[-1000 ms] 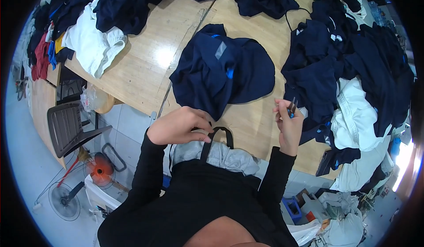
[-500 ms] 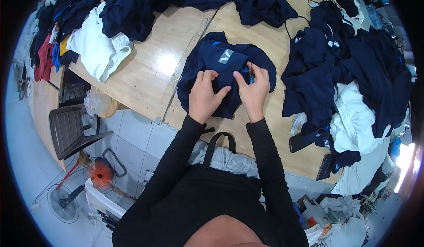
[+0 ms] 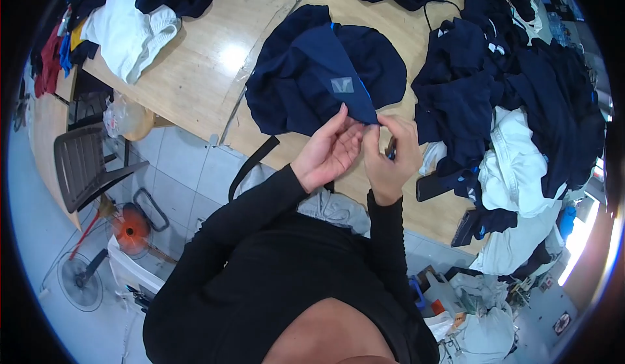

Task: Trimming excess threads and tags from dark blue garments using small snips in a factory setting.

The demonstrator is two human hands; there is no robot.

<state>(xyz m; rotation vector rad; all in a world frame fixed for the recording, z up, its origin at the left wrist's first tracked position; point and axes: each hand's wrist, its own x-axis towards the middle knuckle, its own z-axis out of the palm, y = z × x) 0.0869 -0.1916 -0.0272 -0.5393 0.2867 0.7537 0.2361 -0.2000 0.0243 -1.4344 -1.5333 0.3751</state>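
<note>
A navy garment point(image 3: 299, 81) lies bunched on the table, with a folded panel that bears a small grey patch point(image 3: 342, 85). My left hand point(image 3: 332, 149) is turned palm up, its thumb and curled fingers closed at the panel's near edge. My right hand point(image 3: 390, 156) pinches the pointed corner of the same panel between thumb and forefinger. Within the right hand's curled fingers sits a small dark tool point(image 3: 390, 148), mostly hidden, so its kind is unclear.
Navy garments point(image 3: 462, 71) and white garments point(image 3: 514, 169) are heaped on the right. A white garment point(image 3: 133, 32) lies at the far left of the wooden table point(image 3: 195, 71). A brown chair point(image 3: 84, 169) and fans stand on the floor to the left.
The panel has turned and its corner now points toward me. My left hand has rolled palm up and moved right to the edge; my right hand has come nearer my body.
</note>
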